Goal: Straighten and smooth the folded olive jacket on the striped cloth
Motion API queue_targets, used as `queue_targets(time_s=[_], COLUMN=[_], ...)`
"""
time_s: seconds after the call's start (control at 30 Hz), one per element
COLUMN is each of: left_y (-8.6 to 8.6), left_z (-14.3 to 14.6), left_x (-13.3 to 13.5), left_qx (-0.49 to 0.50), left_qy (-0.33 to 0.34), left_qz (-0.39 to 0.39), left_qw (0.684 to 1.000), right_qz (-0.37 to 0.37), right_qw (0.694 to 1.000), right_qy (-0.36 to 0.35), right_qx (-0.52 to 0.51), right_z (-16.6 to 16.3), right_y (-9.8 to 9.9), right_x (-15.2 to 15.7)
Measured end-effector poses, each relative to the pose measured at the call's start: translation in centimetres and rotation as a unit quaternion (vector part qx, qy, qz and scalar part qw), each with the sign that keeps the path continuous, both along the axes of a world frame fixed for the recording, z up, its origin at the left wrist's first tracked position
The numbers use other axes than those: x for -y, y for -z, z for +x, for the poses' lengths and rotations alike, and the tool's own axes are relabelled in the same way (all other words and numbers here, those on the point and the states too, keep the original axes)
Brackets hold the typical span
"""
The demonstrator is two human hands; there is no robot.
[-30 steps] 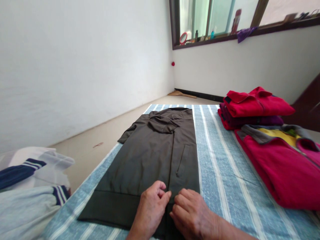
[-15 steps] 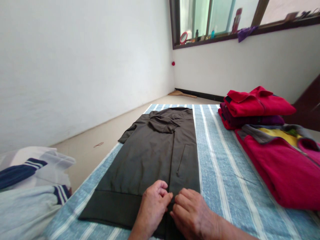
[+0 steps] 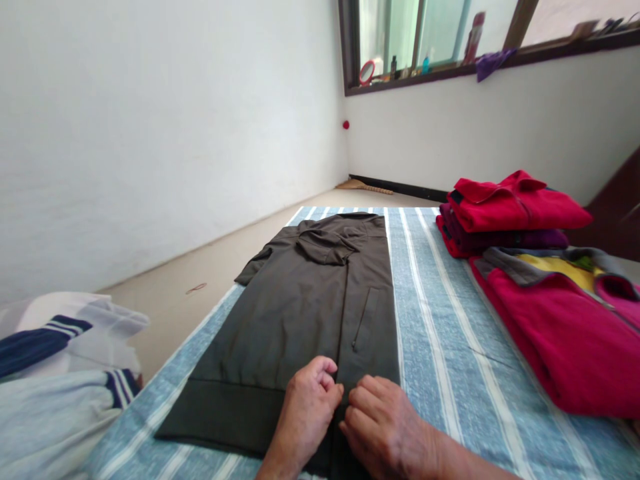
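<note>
Striped mat (image 3: 440,320): both hands (image 3: 345,417) apparently pinching jacket (image 3: 305,313) hem, near edge

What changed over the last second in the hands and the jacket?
Almost nothing. The left hand and right hand stay together, pinching the front seam of the dark jacket near its hem; the left thumb lifts slightly. The jacket, the striped sheet and the red clothes lie as before.

White walls (image 3: 150,133), beige floor (image 3: 200,267), window (image 3: 400,33) top right w/ daylight.
</note>
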State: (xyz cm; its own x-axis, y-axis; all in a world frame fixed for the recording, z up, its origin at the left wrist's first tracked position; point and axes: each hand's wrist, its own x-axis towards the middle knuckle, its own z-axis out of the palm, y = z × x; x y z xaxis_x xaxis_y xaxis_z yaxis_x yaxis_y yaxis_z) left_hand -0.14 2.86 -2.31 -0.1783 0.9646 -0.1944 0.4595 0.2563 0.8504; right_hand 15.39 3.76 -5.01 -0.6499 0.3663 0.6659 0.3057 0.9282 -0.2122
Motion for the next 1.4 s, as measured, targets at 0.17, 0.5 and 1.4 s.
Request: queue_targets(time_s=[0.17,0.5,1.4], left_y=[0.12,0.22,0.22], left_z=[-0.05,0.0,-0.14], left_x=[-0.09,-0.39,-0.38], left_qx=[-0.017,-0.03,-0.013], left_qy=[0.011,0.011,0.002], left_qz=[0.004,-0.011,-0.017], left_qw=[1.0,0.999,1.0], right_qz=[-0.001,0.001,-0.01], right_qw=[1.0,1.0,1.0], right_qy=[-0.003,0.003,0.002], right_qx=[0.001,0.001,0.011], right_z=[0.03,0.01,0.04], right_y=[-0.19,0.07,0.04], right_x=[-0.03,-0.04,-0.01])
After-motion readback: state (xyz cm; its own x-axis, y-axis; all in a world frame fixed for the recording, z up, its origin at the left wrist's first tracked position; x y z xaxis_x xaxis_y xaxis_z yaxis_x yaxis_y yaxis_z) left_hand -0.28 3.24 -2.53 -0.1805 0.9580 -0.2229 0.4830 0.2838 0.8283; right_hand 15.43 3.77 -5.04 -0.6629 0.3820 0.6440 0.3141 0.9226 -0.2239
